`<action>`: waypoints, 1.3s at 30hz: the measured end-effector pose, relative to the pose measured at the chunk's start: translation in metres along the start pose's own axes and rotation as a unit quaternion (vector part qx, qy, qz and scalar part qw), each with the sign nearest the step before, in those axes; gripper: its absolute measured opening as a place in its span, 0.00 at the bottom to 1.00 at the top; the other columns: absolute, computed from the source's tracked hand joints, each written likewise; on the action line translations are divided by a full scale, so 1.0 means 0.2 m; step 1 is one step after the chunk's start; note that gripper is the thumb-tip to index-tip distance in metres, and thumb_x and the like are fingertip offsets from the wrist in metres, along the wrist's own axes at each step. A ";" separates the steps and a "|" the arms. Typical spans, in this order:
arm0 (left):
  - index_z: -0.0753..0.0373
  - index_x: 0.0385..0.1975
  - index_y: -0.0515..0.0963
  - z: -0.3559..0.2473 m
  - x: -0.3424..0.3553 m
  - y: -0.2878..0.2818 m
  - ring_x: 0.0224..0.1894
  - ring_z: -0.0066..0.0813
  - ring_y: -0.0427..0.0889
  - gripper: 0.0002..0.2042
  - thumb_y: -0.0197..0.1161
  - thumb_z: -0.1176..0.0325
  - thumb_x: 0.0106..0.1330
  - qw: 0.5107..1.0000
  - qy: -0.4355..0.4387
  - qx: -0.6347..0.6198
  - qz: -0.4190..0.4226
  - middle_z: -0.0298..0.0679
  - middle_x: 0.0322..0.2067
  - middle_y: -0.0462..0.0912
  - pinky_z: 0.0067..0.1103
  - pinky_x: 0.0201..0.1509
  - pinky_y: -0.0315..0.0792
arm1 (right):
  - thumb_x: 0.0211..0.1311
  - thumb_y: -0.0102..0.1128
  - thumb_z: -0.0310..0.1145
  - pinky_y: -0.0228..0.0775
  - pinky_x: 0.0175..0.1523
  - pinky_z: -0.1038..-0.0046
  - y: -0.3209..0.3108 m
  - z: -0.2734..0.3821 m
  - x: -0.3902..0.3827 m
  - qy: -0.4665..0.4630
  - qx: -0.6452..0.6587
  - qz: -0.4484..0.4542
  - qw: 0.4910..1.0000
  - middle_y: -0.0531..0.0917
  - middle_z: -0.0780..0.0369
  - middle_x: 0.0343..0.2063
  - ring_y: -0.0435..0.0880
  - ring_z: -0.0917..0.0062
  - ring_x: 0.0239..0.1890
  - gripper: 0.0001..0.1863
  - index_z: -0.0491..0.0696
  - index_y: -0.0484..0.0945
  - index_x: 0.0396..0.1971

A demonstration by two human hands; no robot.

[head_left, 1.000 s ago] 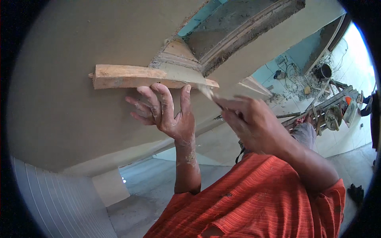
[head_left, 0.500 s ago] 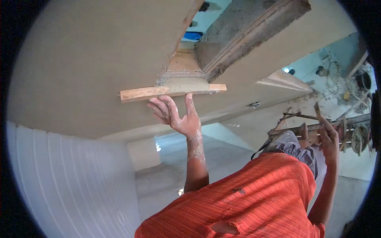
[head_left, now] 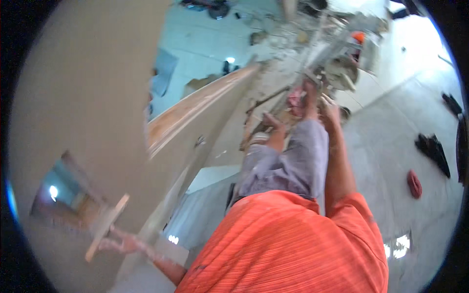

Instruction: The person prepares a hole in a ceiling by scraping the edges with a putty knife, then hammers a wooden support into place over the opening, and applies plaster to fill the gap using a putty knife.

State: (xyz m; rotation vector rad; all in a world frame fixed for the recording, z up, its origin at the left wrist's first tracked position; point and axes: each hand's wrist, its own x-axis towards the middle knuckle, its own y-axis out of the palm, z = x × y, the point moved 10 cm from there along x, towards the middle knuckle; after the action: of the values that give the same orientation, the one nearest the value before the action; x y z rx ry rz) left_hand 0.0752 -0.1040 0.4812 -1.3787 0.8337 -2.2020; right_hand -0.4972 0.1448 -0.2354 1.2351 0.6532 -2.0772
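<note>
My left hand [head_left: 122, 242] is at the lower left, pressing a pale wooden strip [head_left: 93, 248] against the plastered wall from below. Its fingers and thumb bear on the strip's edge, and plaster whitens the skin. The strip lies along the bottom of a small wall opening [head_left: 73, 188]. My right arm reaches down and forward past my legs. The right hand [head_left: 330, 110] has curled fingers beside a round bowl [head_left: 342, 73] with greyish material in it. Blur hides what that hand holds, if anything.
My feet stand on a narrow raised plank with a pink cloth [head_left: 295, 101] beside them. A wood-edged wall opening [head_left: 195, 107] shows a littered turquoise floor [head_left: 200, 39] beyond. On the grey floor [head_left: 376, 146] at the right lie a dark cloth [head_left: 432, 152] and a red item [head_left: 414, 184].
The view has swung right and down, so the strip and left hand now appear at the lower left. My right hand has reached farther down, to beside the bowl. The left hand stays on the strip.
</note>
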 end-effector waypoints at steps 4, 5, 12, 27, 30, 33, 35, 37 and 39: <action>0.63 0.69 0.70 -0.09 0.04 0.10 0.81 0.45 0.46 0.30 0.71 0.63 0.70 0.999 0.014 0.021 0.027 0.55 0.78 0.49 0.45 0.82 0.49 | 0.78 0.50 0.39 0.64 0.18 0.79 -0.35 -0.26 0.35 0.069 0.234 -0.083 0.966 0.78 0.66 0.26 0.73 0.82 0.18 0.18 0.50 0.76 0.60; 0.62 0.72 0.68 -0.11 0.05 0.14 0.81 0.44 0.47 0.29 0.67 0.62 0.73 0.995 0.015 0.085 0.046 0.55 0.78 0.50 0.45 0.82 0.49 | 0.78 0.50 0.39 0.64 0.18 0.79 -0.44 -0.31 0.47 0.072 0.239 -0.096 0.964 0.78 0.66 0.26 0.73 0.82 0.18 0.18 0.50 0.76 0.60; 0.47 0.72 0.70 -0.28 0.14 0.11 0.80 0.50 0.51 0.25 0.55 0.51 0.78 0.958 0.211 0.169 0.091 0.48 0.77 0.57 0.49 0.81 0.46 | 0.75 0.54 0.40 0.65 0.19 0.78 -0.46 -0.49 1.17 0.203 0.299 -0.042 0.931 0.80 0.64 0.25 0.75 0.79 0.20 0.10 0.49 0.77 0.40; 0.52 0.73 0.67 -0.63 0.24 0.50 0.79 0.49 0.52 0.29 0.62 0.55 0.73 0.958 0.180 0.179 0.136 0.48 0.77 0.57 0.47 0.81 0.49 | 0.71 0.54 0.35 0.64 0.22 0.75 -0.75 -0.45 1.93 0.200 0.115 -0.023 0.973 0.80 0.67 0.23 0.74 0.80 0.20 0.08 0.49 0.80 0.35; 0.52 0.73 0.66 -0.69 0.27 0.49 0.79 0.49 0.53 0.30 0.63 0.55 0.73 0.953 0.186 0.190 0.144 0.48 0.77 0.57 0.46 0.80 0.50 | 0.72 0.56 0.37 0.64 0.23 0.74 -0.69 -0.37 1.90 0.229 0.039 -0.045 0.972 0.80 0.67 0.23 0.75 0.80 0.20 0.09 0.50 0.79 0.33; 0.53 0.74 0.66 -0.74 0.30 0.54 0.79 0.49 0.53 0.31 0.64 0.56 0.72 0.953 0.189 0.181 0.152 0.48 0.77 0.56 0.46 0.80 0.50 | 0.72 0.57 0.39 0.64 0.23 0.74 -0.74 -0.38 1.98 0.240 -0.044 0.003 0.970 0.80 0.67 0.23 0.74 0.81 0.20 0.09 0.50 0.79 0.34; 0.54 0.74 0.66 -0.80 0.30 0.54 0.79 0.49 0.53 0.32 0.65 0.57 0.71 0.953 0.194 0.187 0.141 0.48 0.77 0.56 0.46 0.80 0.51 | 0.71 0.59 0.39 0.65 0.24 0.73 -0.71 -0.40 1.95 0.253 0.007 0.011 0.967 0.80 0.68 0.23 0.75 0.81 0.19 0.09 0.51 0.78 0.36; 0.55 0.74 0.65 -0.81 0.32 0.56 0.79 0.48 0.53 0.33 0.66 0.57 0.70 0.953 0.191 0.190 0.142 0.48 0.77 0.56 0.45 0.80 0.51 | 0.71 0.59 0.39 0.63 0.21 0.75 -0.75 -0.38 1.95 0.213 0.041 0.027 0.976 0.80 0.68 0.22 0.75 0.81 0.18 0.08 0.50 0.79 0.39; 0.55 0.74 0.65 -0.83 0.29 0.65 0.79 0.48 0.53 0.33 0.67 0.58 0.70 0.954 0.187 0.181 0.148 0.48 0.77 0.56 0.45 0.80 0.52 | 0.70 0.62 0.39 0.70 0.24 0.78 -0.87 -0.42 1.97 0.213 0.072 0.054 0.973 0.83 0.70 0.30 0.79 0.84 0.24 0.13 0.53 0.82 0.50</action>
State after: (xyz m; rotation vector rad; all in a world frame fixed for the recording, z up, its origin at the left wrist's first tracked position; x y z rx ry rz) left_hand -0.0953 -0.1905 0.3775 -0.6300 0.6577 -2.2582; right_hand -0.7172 0.2178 -0.6070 1.7850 0.6111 -1.8083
